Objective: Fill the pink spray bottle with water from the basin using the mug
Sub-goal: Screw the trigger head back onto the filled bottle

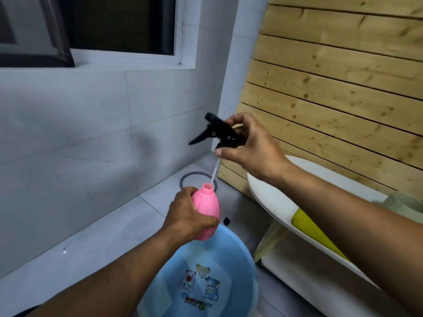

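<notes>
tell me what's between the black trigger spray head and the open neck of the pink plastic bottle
In the head view, only the thin clear dip tube spans that gap, hanging from the black trigger spray head down beside the open neck of the pink plastic bottle.

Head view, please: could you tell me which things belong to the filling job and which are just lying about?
Job: pink spray bottle in left hand; black trigger head in right hand; blue basin.
Lying about: white shelf, yellow-green item, grey ring.
</notes>
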Demonstrator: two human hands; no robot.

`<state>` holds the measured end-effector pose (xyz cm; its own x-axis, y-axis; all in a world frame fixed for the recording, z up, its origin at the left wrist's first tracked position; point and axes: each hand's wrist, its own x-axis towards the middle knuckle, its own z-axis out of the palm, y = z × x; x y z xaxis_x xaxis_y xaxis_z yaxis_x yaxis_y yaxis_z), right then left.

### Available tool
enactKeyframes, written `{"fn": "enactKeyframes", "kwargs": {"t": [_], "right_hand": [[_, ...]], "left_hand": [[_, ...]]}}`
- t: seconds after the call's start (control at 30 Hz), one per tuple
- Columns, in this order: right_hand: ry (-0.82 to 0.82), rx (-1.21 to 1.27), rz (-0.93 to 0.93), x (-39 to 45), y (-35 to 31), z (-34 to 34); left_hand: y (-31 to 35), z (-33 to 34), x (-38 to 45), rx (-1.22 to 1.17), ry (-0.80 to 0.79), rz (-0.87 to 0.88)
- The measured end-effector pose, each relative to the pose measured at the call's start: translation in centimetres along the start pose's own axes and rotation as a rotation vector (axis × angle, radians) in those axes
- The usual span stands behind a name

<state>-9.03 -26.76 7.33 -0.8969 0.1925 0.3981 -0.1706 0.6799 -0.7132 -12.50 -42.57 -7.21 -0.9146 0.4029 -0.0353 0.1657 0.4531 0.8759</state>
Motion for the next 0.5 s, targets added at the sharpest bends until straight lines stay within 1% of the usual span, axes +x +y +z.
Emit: {"fn": "enactKeyframes", "kwargs": {"t": [0.2, 0.37, 0.5], "right_hand": [[-0.153, -0.116, 0.0, -0.8, 1.8, 2.6], [-0.254, -0.183, 0.009, -1.6, 2.4, 3.0], [-0.303, -0.214, 0.019, -1.6, 2.8, 3.0]], "left_hand": [[0.4, 0.2, 0.0, -0.029, 0.01, 0.005], [0.7, 0.2, 0.0, -0.047, 0.01, 0.029], [0.7, 0.3, 0.0, -0.059, 0.006, 0.033]]}}
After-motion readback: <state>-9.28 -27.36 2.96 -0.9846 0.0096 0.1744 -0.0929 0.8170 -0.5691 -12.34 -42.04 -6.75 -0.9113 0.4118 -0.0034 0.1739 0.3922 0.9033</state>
